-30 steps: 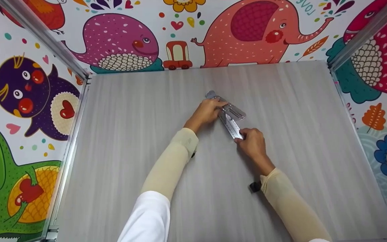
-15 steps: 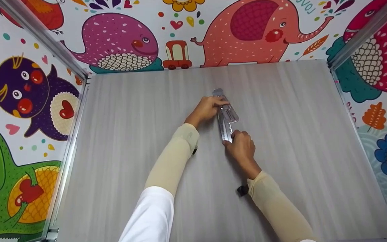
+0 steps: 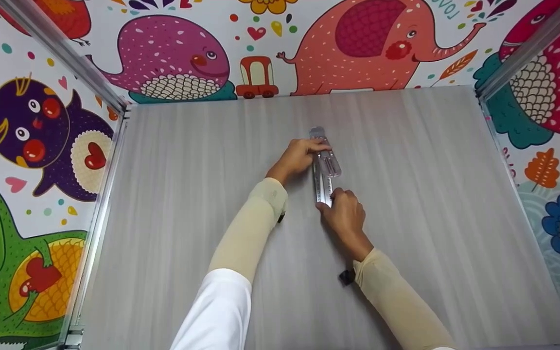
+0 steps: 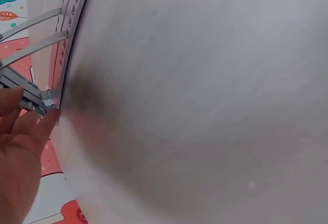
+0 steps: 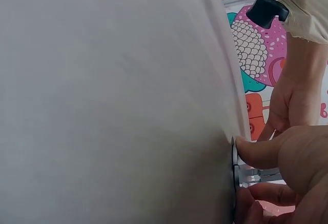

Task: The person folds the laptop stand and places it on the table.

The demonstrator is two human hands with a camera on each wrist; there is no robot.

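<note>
On the wall (image 3: pixel 443 12), upside-down letters read "LOVE".

Metal ruler (image 3: pixel 322 182) with perforated edge and hinged, slotted arms, flat on grey table, running near-to-far at centre. Far end rounded, folded arms alongside upper half. Near end under fingers; far part pinched from left.
</note>
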